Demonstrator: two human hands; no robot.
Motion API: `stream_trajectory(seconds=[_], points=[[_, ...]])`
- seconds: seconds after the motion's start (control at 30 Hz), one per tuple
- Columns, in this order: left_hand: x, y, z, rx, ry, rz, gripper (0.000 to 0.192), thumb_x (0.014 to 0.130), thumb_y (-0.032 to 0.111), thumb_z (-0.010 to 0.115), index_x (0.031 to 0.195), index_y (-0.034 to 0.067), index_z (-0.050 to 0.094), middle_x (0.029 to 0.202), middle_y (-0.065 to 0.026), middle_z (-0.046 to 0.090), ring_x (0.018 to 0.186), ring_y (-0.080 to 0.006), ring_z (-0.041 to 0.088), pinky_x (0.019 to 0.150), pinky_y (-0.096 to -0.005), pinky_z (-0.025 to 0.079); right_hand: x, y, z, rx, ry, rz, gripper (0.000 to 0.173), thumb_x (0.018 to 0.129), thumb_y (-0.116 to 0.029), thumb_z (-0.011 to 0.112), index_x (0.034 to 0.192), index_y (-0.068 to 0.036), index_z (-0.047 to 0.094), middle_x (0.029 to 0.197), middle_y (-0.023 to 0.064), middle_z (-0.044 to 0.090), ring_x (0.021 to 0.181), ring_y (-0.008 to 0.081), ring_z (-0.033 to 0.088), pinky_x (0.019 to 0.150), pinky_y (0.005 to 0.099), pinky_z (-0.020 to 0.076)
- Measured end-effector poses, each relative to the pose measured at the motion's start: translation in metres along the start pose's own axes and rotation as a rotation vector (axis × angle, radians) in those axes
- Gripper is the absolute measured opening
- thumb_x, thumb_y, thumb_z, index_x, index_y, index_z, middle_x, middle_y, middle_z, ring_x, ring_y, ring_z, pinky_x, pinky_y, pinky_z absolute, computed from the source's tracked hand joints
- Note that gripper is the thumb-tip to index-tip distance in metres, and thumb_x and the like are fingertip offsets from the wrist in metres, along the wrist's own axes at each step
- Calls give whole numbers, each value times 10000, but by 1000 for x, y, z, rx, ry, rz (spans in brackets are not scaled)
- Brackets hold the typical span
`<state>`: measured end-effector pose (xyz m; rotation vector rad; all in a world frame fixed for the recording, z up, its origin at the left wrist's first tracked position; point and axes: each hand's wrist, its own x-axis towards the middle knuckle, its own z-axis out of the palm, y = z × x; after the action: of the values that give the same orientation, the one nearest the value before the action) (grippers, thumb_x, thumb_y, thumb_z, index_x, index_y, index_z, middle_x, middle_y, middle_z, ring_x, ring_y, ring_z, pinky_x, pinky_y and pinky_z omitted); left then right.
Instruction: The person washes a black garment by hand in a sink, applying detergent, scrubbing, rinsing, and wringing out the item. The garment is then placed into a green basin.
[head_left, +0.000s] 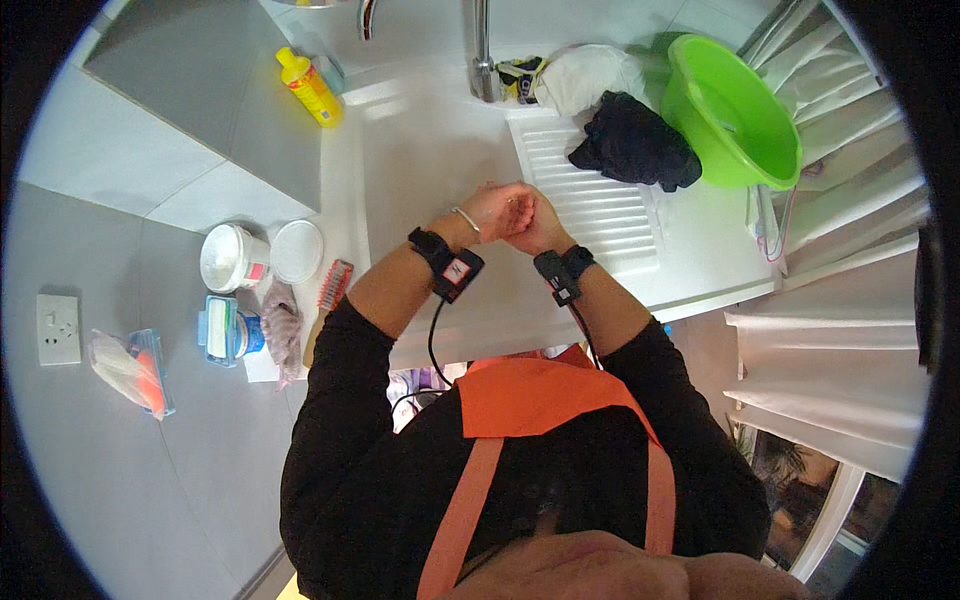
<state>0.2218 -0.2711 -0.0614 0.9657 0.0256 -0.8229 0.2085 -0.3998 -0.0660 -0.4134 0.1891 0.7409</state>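
Note:
My left hand (495, 213) and my right hand (538, 227) are pressed together over the white sink basin (420, 165), beside the ribbed washboard (600, 210). The fingers are curled and partly hidden by each other, so I cannot tell whether anything lies between them. A bangle circles my left wrist, and each forearm carries a strapped black device with a cable. A bunched black cloth (637, 142) rests at the top of the washboard, against a green plastic basin (742, 112). Behind it lies a white cloth (589, 75). A metal faucet (484, 67) stands at the sink's back.
At the left stand a yellow bottle (311, 88), a white tub (225, 259), a round white lid (296, 251), a scrubbing brush (334, 285) and a crumpled cloth (281, 322). A pale curtain (825, 337) hangs at the right.

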Motion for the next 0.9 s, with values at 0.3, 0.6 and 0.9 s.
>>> stream_trajectory(seconds=[0.3,0.6,0.9], points=[[-15,47,52,1752,727,579,180,905,231,557,944,67,619,947,-134,678,901,-350,656,764,-429,490,-2,7,75,138,161,-117,404,1027,-397,425,1242,-87,569,1220,111,621,1132,267,594,1005,439,469],[-30,56,75,2597,643,36,482,884,341,580,1299,96,574,1280,-126,611,1282,-288,508,1166,-558,162,-35,2,114,-365,160,-241,521,966,-419,588,1296,-21,524,1292,120,591,1187,247,567,1000,410,465],[-49,68,112,2679,384,-232,606,873,456,584,1354,87,568,1399,-135,544,1362,-291,443,1187,-558,106,-29,4,100,-553,118,-267,478,948,-363,623,1305,-53,553,1280,106,605,1140,234,593,943,380,496]])
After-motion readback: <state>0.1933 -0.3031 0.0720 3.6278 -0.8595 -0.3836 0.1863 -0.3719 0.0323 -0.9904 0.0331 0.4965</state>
